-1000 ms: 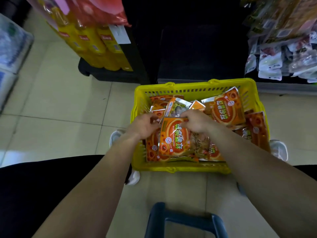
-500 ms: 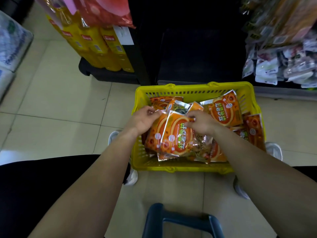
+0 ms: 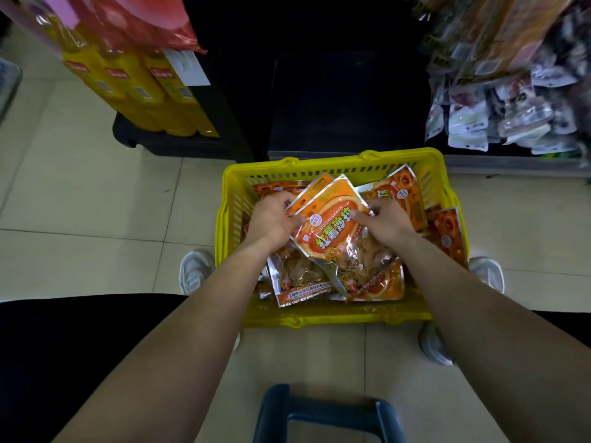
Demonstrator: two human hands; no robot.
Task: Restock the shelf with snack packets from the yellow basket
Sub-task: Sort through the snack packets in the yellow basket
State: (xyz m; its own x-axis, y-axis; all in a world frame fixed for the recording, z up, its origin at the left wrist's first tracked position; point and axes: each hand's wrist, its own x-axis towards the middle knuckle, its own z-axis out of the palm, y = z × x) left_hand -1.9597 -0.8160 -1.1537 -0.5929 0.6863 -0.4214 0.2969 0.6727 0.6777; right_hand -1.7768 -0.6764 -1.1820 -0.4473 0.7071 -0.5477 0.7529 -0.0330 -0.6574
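A yellow basket [image 3: 339,314] stands on the tiled floor in front of me, filled with several orange snack packets. My left hand [image 3: 271,219] and my right hand [image 3: 387,222] both grip a small stack of orange packets [image 3: 332,238] by its upper sides, lifted above the others. More packets [image 3: 444,231] lie along the basket's right side. The dark lower shelf [image 3: 339,107] lies straight beyond the basket.
Yellow bottles [image 3: 144,91] stand on a black base at upper left. Hanging and stacked pale snack bags [image 3: 499,116] fill the rack at upper right. A blue stool or handle [image 3: 319,410] is at the bottom edge. White shoes [image 3: 195,270] flank the basket.
Both hands have gathered the orange packets and raised them out of the pile, tilting the stack upright and toward the shelf. The view has shifted slightly.
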